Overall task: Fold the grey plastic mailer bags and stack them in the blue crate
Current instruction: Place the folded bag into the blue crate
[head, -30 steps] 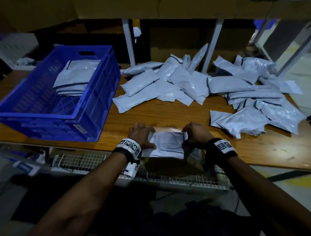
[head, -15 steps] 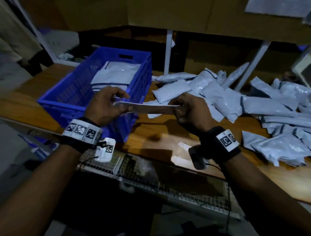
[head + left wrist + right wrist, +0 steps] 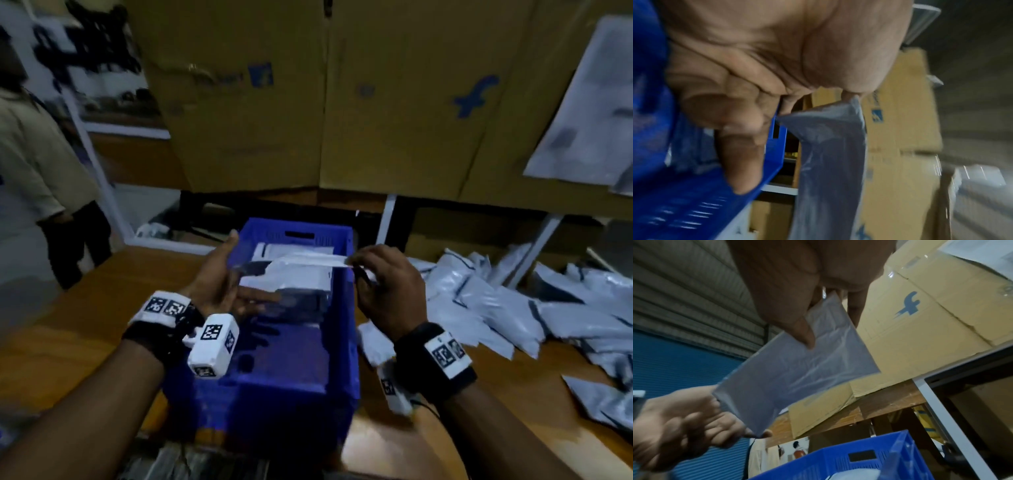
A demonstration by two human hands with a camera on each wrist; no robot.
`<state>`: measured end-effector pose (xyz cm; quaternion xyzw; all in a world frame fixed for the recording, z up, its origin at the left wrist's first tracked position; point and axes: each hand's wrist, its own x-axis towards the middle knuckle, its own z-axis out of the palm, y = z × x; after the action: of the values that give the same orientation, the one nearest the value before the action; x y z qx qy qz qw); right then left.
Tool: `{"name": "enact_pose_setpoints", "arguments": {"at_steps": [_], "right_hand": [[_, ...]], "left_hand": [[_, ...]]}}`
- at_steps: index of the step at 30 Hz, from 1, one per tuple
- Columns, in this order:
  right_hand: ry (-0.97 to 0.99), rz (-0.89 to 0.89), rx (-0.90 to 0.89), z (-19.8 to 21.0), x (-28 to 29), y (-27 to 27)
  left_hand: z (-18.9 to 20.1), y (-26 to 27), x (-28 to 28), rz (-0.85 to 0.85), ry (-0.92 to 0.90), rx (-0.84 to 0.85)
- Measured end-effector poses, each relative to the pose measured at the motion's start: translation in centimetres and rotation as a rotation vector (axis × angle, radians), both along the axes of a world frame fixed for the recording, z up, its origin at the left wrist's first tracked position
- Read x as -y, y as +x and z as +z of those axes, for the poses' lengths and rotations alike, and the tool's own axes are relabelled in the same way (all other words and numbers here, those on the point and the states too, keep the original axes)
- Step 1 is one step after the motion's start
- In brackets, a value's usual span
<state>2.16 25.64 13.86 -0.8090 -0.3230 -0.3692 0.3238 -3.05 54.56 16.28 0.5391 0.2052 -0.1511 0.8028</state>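
now over the blue crate (image 3: pixel 291 359), a folded mailer (image 3: pixel 795 369) is pinched by the right hand (image 3: pixel 387 291), the left hand (image 3: pixel 219 281) spread beneath; best lowered flat onto the stack (image 3: pixel 294 250).

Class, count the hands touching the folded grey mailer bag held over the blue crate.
2. The left hand touches the folded mailer bag at its left end; the right hand pinches its right end. Both are above the blue crate.
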Motion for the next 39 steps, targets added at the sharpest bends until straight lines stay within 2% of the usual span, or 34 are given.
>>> {"name": "enact_pose_setpoints", "arguments": {"at_steps": [2, 4, 8, 12, 14, 16, 22, 26, 31, 35, 39], "right_hand": [[0.012, -0.024, 0.037, 0.0, -1.4, 1.3], [-0.001, -0.044, 0.066, -0.1, -2.5, 2.6], [-0.061, -0.102, 0.093, -0.3, -4.4, 6.3], [-0.258, -0.148, 0.005, -0.1, -6.4, 10.2], [-0.408, -0.186, -0.155, 0.2, -7.4, 11.8], [-0.555, -0.245, -0.281, 0.6, -8.2, 13.3], [-0.698, -0.379, -0.372, 1.3, -10.8, 16.7], [-0.676, -0.449, -0.501, 0.4, -13.1, 18.2], [-0.727, -0.518, -0.6, -0.7, -15.8, 19.7], [-0.78, -0.571, -0.632, -2.2, -16.5, 20.2], [-0.728, -0.6, -0.715, -4.1, -16.5, 20.4]], "left_hand": [[0.0, 2.6, -2.0, 0.059, -0.1, -0.012], [0.2, 4.9, -3.4, 0.123, -0.046, -0.013], [0.3, 9.5, -5.7, 0.119, 0.218, 0.044], [-0.1, 14.4, -8.5, 0.202, 0.723, 0.224], [0.1, 16.4, -9.3, 0.139, 0.921, 0.254], [-0.4, 18.7, -10.1, 0.07, 1.022, 0.277], [-2.1, 24.5, -11.8, -0.078, 1.034, 0.35], [-3.2, 28.0, -13.7, -0.294, 1.171, 0.378], [-4.1, 30.3, -13.9, -0.6, 1.5, 0.363], [-4.7, 31.1, -13.8, -0.676, 1.671, 0.416], [-5.1, 31.7, -13.9, -0.696, 1.665, 0.468]]}}
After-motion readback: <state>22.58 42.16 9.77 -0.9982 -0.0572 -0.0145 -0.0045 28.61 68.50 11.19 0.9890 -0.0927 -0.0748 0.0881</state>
